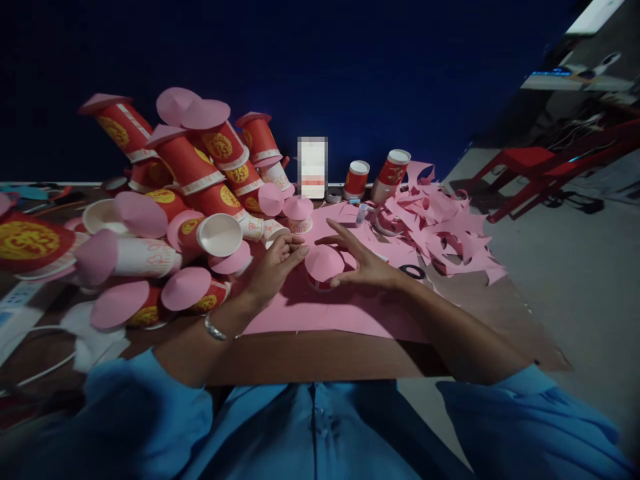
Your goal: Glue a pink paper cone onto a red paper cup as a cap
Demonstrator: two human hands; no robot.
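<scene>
A paper cup with a pink paper cone [324, 262] on top stands between my hands, its red side showing under the cone's edge. My right hand [367, 261] arches around the cone's right side with thumb and fingers spread apart; whether it touches the paper, I cannot tell. To the left of the cone, my left hand [283, 263] has bent fingers and its thumb close to the fingertips. Anything between them is too small to make out. Under the cup lies a large pink paper sheet [330, 317].
Red-and-gold paper cups with pink cones [175, 157] pile up on the left. Pink paper scraps [450, 230] heap at the right. A phone [313, 167] and two red cups [358, 180] stand at the back. A black tape ring [413, 272] lies right of my right hand.
</scene>
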